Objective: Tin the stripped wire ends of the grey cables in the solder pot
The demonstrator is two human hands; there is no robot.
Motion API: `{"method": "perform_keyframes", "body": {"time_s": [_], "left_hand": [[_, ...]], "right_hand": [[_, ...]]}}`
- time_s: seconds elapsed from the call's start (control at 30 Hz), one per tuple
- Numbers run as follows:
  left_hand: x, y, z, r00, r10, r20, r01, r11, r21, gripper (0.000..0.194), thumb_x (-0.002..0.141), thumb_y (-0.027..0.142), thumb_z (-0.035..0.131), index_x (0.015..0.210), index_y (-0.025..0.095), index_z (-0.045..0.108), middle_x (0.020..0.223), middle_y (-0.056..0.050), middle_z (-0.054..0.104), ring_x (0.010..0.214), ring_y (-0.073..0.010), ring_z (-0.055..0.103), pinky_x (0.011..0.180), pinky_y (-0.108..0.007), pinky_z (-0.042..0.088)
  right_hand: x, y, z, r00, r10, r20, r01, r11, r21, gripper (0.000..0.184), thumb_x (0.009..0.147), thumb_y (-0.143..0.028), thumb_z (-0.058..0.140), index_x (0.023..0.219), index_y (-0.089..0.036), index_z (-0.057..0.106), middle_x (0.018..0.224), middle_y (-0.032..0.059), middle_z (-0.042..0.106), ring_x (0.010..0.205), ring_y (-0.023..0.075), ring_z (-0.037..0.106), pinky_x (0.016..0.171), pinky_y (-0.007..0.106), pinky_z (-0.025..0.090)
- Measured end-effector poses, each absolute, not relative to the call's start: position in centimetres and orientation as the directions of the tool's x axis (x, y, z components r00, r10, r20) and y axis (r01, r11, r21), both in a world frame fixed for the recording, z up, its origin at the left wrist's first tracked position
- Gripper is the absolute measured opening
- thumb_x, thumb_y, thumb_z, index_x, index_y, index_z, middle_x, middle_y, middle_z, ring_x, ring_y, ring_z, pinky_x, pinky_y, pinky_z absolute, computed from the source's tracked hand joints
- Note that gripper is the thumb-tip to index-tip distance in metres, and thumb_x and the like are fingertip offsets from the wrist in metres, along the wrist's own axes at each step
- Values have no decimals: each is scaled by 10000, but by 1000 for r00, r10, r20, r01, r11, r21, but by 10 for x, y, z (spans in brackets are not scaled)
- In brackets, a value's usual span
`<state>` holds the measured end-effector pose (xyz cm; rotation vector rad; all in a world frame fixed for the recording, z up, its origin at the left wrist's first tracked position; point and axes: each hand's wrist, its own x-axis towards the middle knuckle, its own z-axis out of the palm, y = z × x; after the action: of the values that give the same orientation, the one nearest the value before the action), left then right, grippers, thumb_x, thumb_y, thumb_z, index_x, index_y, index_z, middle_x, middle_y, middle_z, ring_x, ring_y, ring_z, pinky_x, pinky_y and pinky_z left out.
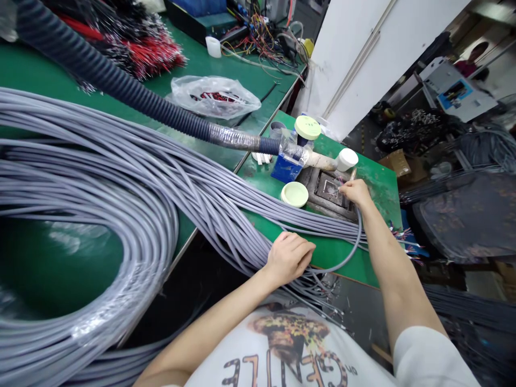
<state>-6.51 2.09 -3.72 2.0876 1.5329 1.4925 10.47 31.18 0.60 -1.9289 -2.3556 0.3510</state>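
A big bundle of grey cables [121, 177] runs from the left across the green bench to its near edge. My left hand [289, 257] rests closed on the cable ends at that edge. My right hand [355, 192] pinches the end of one grey cable [355, 244], which loops down from it, and holds its stripped wire tips over a dark metal tray [328, 191] on the small green table.
A dark corrugated hose [121, 86] ends above the tray. Round it stand a blue box [287, 167], white and pale-green lidded jars [294, 194], and a plastic bag [213, 97]. Red wire bundles [153, 51] lie at the back. Boxes and cable heaps sit right.
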Motion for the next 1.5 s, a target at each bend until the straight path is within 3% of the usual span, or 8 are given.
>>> {"method": "perform_keyframes", "body": {"time_s": [0.33,0.47,0.67,0.8,1.03,1.23,1.33,1.5], "left_hand": [[-65,21,-39,-25,785,619,630,-468,620,129,873,159,524,951,184,624,779,-33,687,741,-154,583,733,-333,369],[-67,21,-37,-56,797,602,551,-478,684,140,873,173,539,952,197,651,784,-42,696,744,-158,595,742,-339,381],[-46,40,-19,-242,924,297,-220,-351,910,229,804,248,685,1031,231,673,882,-44,694,817,-169,621,785,-324,456],[-18,57,-3,-139,977,159,-720,-210,662,317,697,281,790,994,245,685,893,-17,654,822,-146,609,789,-295,474],[-11,58,13,-276,952,132,-702,-294,649,152,707,321,775,758,201,699,786,4,557,745,-110,553,726,-253,457],[-17,50,19,-397,852,341,-296,-470,832,122,690,310,792,745,221,730,761,-24,617,775,-158,573,771,-328,470],[-10,47,18,-362,914,181,-535,-363,763,220,692,333,789,865,216,718,867,-30,651,813,-147,592,791,-309,480],[-5,40,16,85,994,-68,-853,108,511,388,718,430,745,998,172,672,764,-12,650,484,-86,511,501,-255,449]], "right_hand": [[103,289,32,-240,970,-51,910,206,-361,230,687,-330,644,624,-123,721,488,5,571,512,132,528,530,247,366],[108,230,73,-335,942,-10,772,269,-577,335,755,-399,625,532,-150,607,456,-31,490,460,94,440,494,239,322],[105,126,107,-449,894,4,479,244,-843,336,785,-335,658,511,-166,562,486,-35,473,497,92,426,519,248,318],[103,97,99,-460,888,-21,394,182,-901,324,791,-325,655,523,-165,565,505,-36,464,490,89,416,501,247,310],[117,74,89,-462,882,-93,300,57,-952,171,815,-344,647,855,-179,670,595,-35,563,464,88,483,473,232,374],[117,57,82,-373,925,-77,69,-55,-996,483,848,-334,610,1305,-251,478,604,-55,575,384,67,423,379,194,298],[109,52,78,-339,938,-70,22,-66,-998,560,835,-324,619,1350,-277,404,608,-64,586,374,62,419,372,183,305],[105,49,72,-384,914,-132,45,-124,-991,600,826,-346,631,1358,-294,358,634,-72,601,372,70,470,378,184,366]]}}
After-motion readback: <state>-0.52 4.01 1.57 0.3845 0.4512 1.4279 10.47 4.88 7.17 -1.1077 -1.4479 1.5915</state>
